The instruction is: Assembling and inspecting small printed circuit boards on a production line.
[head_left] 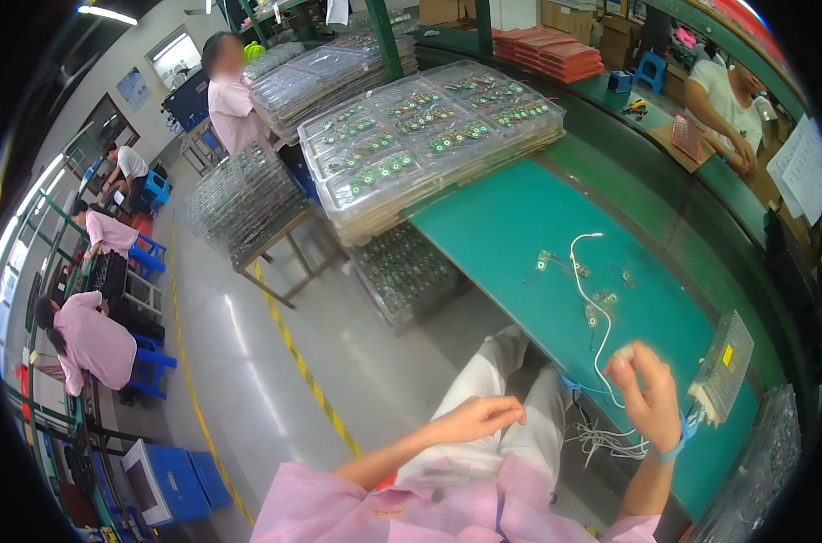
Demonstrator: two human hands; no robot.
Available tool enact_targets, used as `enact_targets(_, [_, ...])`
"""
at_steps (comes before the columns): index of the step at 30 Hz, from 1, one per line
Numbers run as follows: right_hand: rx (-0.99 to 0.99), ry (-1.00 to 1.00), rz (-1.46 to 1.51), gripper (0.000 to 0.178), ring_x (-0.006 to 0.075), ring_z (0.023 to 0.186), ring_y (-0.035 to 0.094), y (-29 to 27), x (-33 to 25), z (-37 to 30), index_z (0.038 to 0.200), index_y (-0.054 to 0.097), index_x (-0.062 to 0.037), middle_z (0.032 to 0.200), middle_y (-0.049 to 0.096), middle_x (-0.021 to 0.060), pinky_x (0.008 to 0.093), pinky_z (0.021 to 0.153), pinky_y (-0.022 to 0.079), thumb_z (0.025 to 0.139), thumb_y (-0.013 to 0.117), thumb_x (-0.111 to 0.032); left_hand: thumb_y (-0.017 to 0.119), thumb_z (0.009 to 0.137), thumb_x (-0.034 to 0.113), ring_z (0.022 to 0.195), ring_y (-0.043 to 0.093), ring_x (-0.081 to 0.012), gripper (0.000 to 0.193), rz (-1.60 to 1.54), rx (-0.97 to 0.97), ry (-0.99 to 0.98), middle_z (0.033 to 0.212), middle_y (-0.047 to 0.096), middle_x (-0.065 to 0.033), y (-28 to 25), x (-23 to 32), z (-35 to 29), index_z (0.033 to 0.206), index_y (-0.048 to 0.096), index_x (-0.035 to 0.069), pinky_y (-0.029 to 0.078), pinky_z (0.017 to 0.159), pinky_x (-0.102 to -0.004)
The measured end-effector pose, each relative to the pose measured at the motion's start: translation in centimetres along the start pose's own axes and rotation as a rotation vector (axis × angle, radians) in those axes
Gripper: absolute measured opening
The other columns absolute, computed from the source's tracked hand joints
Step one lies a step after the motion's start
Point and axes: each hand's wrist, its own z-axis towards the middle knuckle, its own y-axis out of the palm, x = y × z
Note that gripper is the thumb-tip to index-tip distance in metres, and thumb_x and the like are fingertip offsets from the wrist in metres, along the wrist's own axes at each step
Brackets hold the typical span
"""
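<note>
Pink sleeves cover my forearms as I sit at a green desk (520, 226), looking down over my pale trousers. Far to my left, across a grey floor with a yellow striped line (293, 353), other people in pink smocks work at benches beside blue stools. Ahead, stacks of clear plastic trays (429, 136) holding small green circuit boards sit on the far end of the desk. My left hand (479, 418) hangs over my lap, off the desk edge, its fingers loosely curled and holding nothing I can make out. On the desk in front of me, a few small circuit boards (601, 303) lie scattered, with a white wire (581, 281) running between them toward me. My right hand (646, 389) is raised over the near edge of the desk, its fingers pinched on the near end of that white wire. A blue band circles that wrist. Just to its right stands a perforated metal box (723, 362).
</note>
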Motion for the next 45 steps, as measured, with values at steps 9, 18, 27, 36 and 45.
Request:
enact_targets(9, [-0.076,-0.013,0.027,0.007,0.0155,0.053,0.041,-0.1,-1.0,-0.7,0.078,0.06,-0.0055,0.066,0.054,0.0031,0.0274,0.05,0.035,0.084,0.057,-0.009,0.045,0.096,0.029,0.061,0.046,-0.011,0.024,0.014,-0.019,-0.004,0.082,0.059,0.0003,0.0,0.2,0.1,0.094,0.063,0.012,0.037,0.057,-0.0245])
enact_targets(18, [-1.007,-0.052,0.657,0.022,0.0239,0.071,0.055,9.0,-12.0,0.1,0.102,0.058,-0.0042,0.091,0.059,0.0123,0.0326,0.056,0.044,0.081,0.049,-0.006,0.046,0.096,0.028,0.062,0.048,-0.0102,0.023,-0.115,-0.021,-0.14,0.078,0.057,-0.0002,1.6,-0.2,0.1,0.096,0.063,0.013,0.037,0.057,-0.0238])
enact_targets(27, [-0.565,-0.733,0.612,0.045,0.0231,0.074,0.056,8.9,-11.9,1.1,0.123,0.047,-0.0122,0.09,0.054,0.0079,0.0313,0.058,0.045,0.079,0.054,-0.004,0.047,0.095,0.026,0.063,0.048,-0.0087,0.021,-0.1,0.257,0.027,0.078,0.058,0.0007,3.9,-8.0,-1.2,0.096,0.063,0.013,0.038,0.058,-0.0234])
enact_targets(36, [-0.87,-0.798,0.763,0.038,0.0262,0.093,0.058,11.0,-16.4,-0.6,0.121,0.047,-0.0104,0.103,0.057,0.0117,0.0343,0.079,0.045,0.083,0.051,-0.012,0.049,0.094,0.028,0.067,0.048,-0.0069,0.021,-0.177,0.003,-0.038,0.076,0.057,0.0023,1.8,-1.8,0.2,0.096,0.063,0.012,0.039,0.061,-0.0221])
enact_targets(45, [-0.573,-0.409,0.45,0.014,0.0189,0.066,0.054,7.4,-7.7,1.4,0.099,0.058,-0.0046,0.083,0.061,0.0061,0.0279,0.062,0.042,0.086,0.055,-0.004,0.049,0.091,0.021,0.067,0.051,-0.0112,0.019,-0.305,0.225,0.024,0.084,0.06,-0.0007,3.0,-7.3,-1.1,0.098,0.062,0.009,0.043,0.062,-0.0239])
